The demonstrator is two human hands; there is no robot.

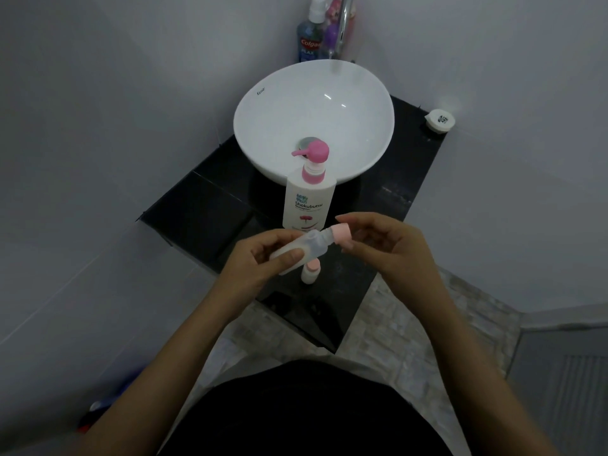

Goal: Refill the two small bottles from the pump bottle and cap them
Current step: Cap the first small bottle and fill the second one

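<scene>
The person is standing at a black tiled counter (210, 205), both bare hands raised in front of the chest. The left hand (263, 255) is wrapping its fingers and thumb around a small translucent plastic bottle (301, 250), holding it tilted, neck pointing up and to the right. There is a pale, milky look to the lower part of the body, though how full it is cannot be judged. The right hand (385, 241) is meeting it at the neck: thumb and forefinger are pinching the pale pink round cap (342, 236), which is sitting on the bottle's mouth, while the other fingers are curling loosely behind. Whether the cap is fully tightened is not clear.

Just below the held bottle, a second small white bottle with a pale pink cap (311, 271) is standing upright on the counter, partly hidden by the left hand's bottle. Directly behind, a tall white pump bottle with a bright pink pump head (309, 199) is standing upright at the near edge of the round white ceramic basin (312, 106), its spout pointing left.

Further back, a blue mouthwash bottle (309, 34) is standing beside the chrome tap (345, 24). At the far right corner of the counter a small white round container (439, 120) is sitting well apart from everything else.
</scene>
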